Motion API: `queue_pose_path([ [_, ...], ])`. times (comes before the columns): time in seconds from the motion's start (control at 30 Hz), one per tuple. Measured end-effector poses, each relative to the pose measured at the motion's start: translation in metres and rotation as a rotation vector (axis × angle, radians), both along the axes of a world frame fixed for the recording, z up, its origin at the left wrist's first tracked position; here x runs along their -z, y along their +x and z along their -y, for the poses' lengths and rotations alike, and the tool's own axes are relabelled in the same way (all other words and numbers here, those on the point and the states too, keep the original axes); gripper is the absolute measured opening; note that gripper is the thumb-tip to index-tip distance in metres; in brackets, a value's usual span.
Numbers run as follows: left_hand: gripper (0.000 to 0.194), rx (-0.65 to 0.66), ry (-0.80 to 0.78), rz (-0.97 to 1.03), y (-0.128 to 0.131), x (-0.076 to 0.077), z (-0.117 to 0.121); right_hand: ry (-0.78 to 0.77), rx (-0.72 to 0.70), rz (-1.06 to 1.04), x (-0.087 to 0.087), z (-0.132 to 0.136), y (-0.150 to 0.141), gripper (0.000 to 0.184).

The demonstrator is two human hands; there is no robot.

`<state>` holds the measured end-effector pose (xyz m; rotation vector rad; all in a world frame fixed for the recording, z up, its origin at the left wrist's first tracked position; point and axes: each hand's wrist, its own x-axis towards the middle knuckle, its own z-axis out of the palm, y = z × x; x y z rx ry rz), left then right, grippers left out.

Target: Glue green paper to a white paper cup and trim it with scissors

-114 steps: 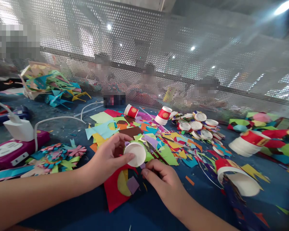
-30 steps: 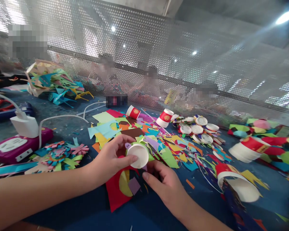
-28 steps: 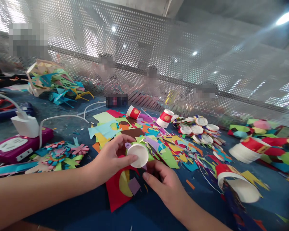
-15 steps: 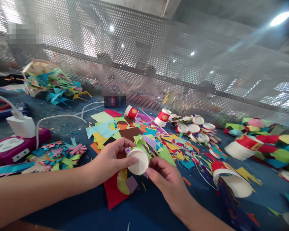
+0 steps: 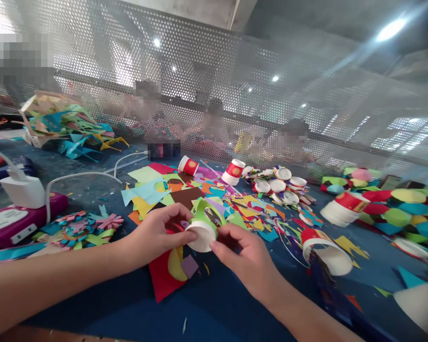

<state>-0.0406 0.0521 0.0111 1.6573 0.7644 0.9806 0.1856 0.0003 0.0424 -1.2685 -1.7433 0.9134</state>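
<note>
Between my two hands is a white paper cup bottom (image 5: 201,237), a shallow round piece with green paper strips (image 5: 202,210) standing up behind it. My left hand (image 5: 164,230) pinches its left edge, thumb in front and fingers behind. On the right edge my right hand (image 5: 240,251) grips with thumb and curled fingers. Below the piece lie a red paper sheet (image 5: 160,280), a yellow rounded cutout (image 5: 176,268) and a purple square (image 5: 189,267). Coloured paper scraps (image 5: 185,194) spread out just beyond my hands.
A purple power strip (image 5: 28,221) with a white charger (image 5: 23,191) sits left, beside paper-strip flowers (image 5: 80,228). Red-and-white cups (image 5: 233,171) stand at the back. Several cut cup bottoms (image 5: 283,186) are heaped right of them. A tipped cup (image 5: 333,256) lies right. A perforated metal screen (image 5: 199,71) rises behind.
The cup bottom has tilted back, so its face looks narrower and more of the green strips shows. Both hands keep their hold. The whole view has shifted slightly.
</note>
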Motion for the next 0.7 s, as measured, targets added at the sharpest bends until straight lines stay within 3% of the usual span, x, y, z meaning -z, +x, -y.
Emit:
queue_pose_path([
  [0.27, 0.034, 0.064, 0.164, -0.129, 0.0, -0.01, 0.006, 0.282, 0.042, 0.182, -0.008, 0.018, 0.018, 0.015],
  [0.5, 0.028, 0.021, 0.238, -0.153, 0.002, 0.001, 0.007, 0.517, 0.083, 0.32, -0.001, 0.022, 0.034, 0.007],
  [0.6, 0.02, -0.012, 0.325, -0.155, 0.0, 0.005, 0.006, 0.685, 0.218, 0.383, -0.003, 0.02, 0.05, 0.027],
  [0.7, 0.014, 0.013, 0.425, -0.154, -0.001, 0.006, 0.008, 1.032, 0.494, 0.616, -0.015, 0.022, 0.074, 0.047],
])
